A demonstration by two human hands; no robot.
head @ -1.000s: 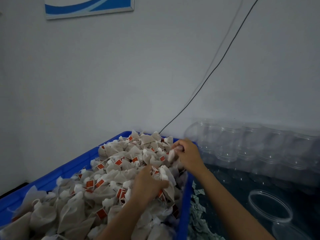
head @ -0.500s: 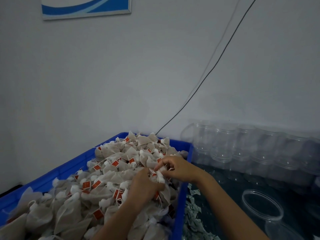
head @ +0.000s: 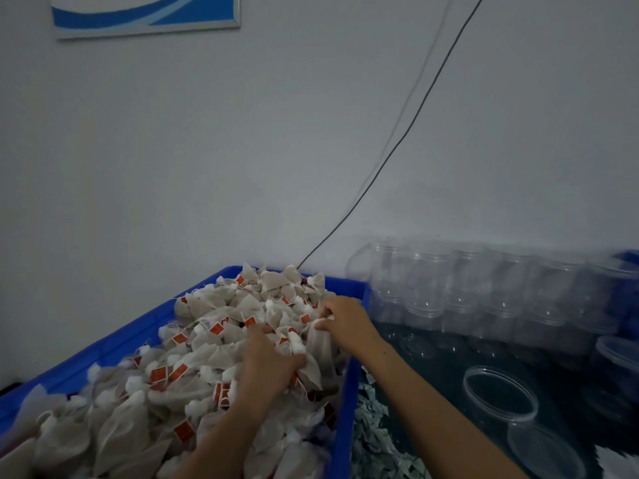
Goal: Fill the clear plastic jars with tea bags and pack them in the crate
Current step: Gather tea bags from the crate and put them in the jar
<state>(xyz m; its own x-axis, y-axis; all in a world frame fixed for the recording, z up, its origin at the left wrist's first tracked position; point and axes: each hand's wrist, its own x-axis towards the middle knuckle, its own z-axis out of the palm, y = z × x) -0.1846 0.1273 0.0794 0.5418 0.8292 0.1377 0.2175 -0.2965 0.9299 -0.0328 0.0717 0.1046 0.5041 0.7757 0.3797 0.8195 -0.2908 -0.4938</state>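
spillage over the blue plastic crate (head: 349, 402) rim is risked as tangled white mesh tea bags (head: 221, 344) are clutched by left hand (head: 266, 361) fingers and pinched by right hand (head: 345, 319) fingers.

No lettering is legible; the tea bags' (head: 221, 340) red tags are too blurred.

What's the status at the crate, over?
Left hand and right hand both gripping tea bags in blue crate. Clear jars empty. No obstruction.

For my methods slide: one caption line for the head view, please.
Both hands, left hand and right hand, gather tea bags from a heaped blue crate beside empty clear plastic jars.
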